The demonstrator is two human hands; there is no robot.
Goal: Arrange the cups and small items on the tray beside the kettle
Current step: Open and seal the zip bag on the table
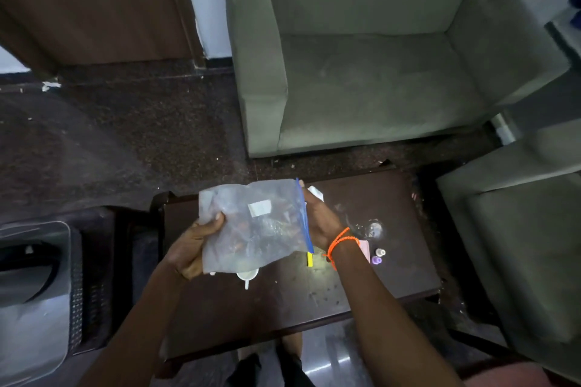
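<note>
head view: cloudy zip bag [254, 226], blue-edged, between hands [191, 248]

Dim, soft, perhaps motion-blurred edges.

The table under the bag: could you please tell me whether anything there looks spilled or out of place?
Yes. The dark table is speckled with pale spots and crumbs, and a shiny wet-looking patch lies at its right side. Small bottles and a yellow item lie scattered. No tray or kettle is visible.
</note>
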